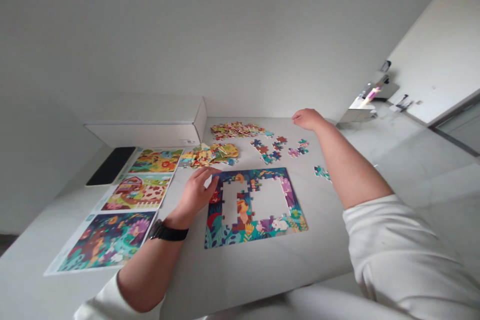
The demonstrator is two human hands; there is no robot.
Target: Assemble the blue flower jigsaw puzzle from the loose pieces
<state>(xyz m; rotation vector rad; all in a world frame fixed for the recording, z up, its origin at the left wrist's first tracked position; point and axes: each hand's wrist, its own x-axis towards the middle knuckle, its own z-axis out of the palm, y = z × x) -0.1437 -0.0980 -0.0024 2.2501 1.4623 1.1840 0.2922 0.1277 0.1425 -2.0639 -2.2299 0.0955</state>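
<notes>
A partly assembled jigsaw puzzle (298, 215) lies on the table, its border joined around gaps and a strip with a brown animal standing in the middle. My left hand (197, 192), with a black watch on the wrist, rests at the puzzle's upper left corner, thumb and fingers apart. Farther back, my right hand (308, 119) hovers near the wall, fingertips pressed together; whatever they hold, if anything, is too small to see. Loose dark puzzle pieces (265, 151) lie behind the puzzle, and purple and teal pieces (299, 148) sit nearer my right hand.
Two piles of mixed pieces, a yellowish pile (210, 155) and a reddish pile (236, 130), lie behind the puzzle. Teal pieces (321, 172) are beside my right forearm. At left are a picture sheet (135, 192), a black phone (111, 166) and a white box (146, 132).
</notes>
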